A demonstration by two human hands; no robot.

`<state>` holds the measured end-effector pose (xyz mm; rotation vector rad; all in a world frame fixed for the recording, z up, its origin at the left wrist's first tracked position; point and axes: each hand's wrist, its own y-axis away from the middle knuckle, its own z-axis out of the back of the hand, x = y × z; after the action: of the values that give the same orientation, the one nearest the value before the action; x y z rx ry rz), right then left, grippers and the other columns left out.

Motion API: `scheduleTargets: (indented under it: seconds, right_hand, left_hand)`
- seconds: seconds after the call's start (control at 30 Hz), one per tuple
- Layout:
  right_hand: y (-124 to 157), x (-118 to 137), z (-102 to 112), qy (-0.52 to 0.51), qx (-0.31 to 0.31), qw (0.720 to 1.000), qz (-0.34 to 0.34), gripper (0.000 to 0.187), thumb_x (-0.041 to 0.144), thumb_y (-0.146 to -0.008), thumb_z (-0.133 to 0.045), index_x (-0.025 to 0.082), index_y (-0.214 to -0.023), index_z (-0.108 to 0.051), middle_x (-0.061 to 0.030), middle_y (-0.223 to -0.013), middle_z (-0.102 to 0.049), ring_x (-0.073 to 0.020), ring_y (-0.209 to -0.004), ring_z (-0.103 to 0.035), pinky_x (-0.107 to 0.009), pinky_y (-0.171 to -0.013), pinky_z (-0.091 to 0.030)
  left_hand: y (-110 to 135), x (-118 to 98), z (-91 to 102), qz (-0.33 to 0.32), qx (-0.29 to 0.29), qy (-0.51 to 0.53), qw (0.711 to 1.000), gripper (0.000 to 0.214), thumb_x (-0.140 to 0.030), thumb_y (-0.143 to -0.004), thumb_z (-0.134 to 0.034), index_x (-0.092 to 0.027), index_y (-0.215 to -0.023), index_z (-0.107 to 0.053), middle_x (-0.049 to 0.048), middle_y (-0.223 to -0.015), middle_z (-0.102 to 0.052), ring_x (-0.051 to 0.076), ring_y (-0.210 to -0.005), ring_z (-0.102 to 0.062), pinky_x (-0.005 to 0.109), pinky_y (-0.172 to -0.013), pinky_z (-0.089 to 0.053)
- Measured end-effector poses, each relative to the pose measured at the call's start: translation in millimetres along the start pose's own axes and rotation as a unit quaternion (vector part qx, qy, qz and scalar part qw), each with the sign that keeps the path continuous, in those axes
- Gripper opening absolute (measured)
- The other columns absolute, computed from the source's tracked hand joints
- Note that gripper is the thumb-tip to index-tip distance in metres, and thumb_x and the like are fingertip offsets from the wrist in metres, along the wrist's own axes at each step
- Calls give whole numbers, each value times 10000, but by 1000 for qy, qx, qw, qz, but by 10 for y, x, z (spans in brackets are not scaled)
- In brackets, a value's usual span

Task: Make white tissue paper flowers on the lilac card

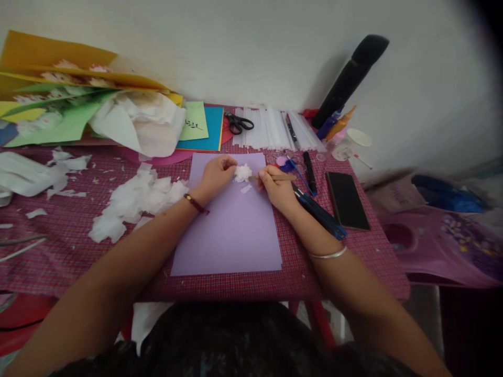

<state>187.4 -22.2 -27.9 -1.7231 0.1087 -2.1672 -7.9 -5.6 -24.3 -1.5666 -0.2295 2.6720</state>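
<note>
A lilac sheet of paper (231, 230) lies on the red checked tablecloth in front of me. Near its top edge sits a small white tissue flower (243, 173). My left hand (215, 175) is closed, its fingertips pinching the flower's left side. My right hand (275, 186) is closed round a thin brown stick (281, 178) that points left, its tip at the flower. A small white scrap (246, 188) lies just below the flower.
Torn white tissue pieces (133, 199) are heaped left of the sheet. Coloured papers (70, 94) are stacked at the back left. Black scissors (238, 123), white strips (275, 128), a black marker (310, 173), blue pens (320, 214) and a black phone (347, 200) lie at the back and right. A pink plastic stool (440, 246) stands right of the table.
</note>
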Motion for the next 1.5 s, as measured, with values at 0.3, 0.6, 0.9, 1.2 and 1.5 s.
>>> scheduleTargets:
  seconds: [0.3,0.6,0.9,1.2,1.5]
  right_hand:
    - [-9,-3,-13,-3,-12,1000,-6,380,575,-890,-545,246,-704,-582,24,-594,-564,-148,-550,-542,-302,-548,-429]
    - [-14,-90,121,-177,-110,972,-107,359,555,-823,-642,219,-701,-622,15,-584,-604,-105,-460,-528,-250,-450,-441]
    - [22,-53,82,-178,-107,972,-109,347,540,-801,-677,218,-676,-646,1,-577,-607,-99,-450,-533,-246,-437,-441]
    - [17,-108,96,-146,-85,982,-90,356,572,-844,-622,242,-710,-635,-10,-605,-610,-125,-470,-546,-285,-453,-447]
    - [35,-54,44,-85,-12,995,-49,428,635,-849,-587,222,-742,-621,-4,-647,-628,-130,-515,-548,-288,-503,-447]
  left_hand:
    - [27,-27,-36,1,18,47,999,39,-151,-735,-585,-149,-753,-620,10,-738,-651,121,-683,-561,248,-652,-443]
    - [151,-98,1227,83,-16,55,995,63,-83,-732,-606,-142,-711,-615,6,-647,-598,82,-561,-487,245,-587,-394]
    - [601,185,1522,96,104,-54,988,155,-161,-672,-694,-164,-827,-685,36,-809,-689,116,-682,-590,238,-642,-459]
    - [590,129,1525,61,80,-40,994,61,-149,-696,-651,-154,-670,-596,38,-736,-617,113,-653,-543,255,-618,-418]
    - [351,-454,1041,38,110,91,989,111,-125,-755,-669,-175,-808,-585,-38,-550,-519,74,-473,-470,226,-499,-356]
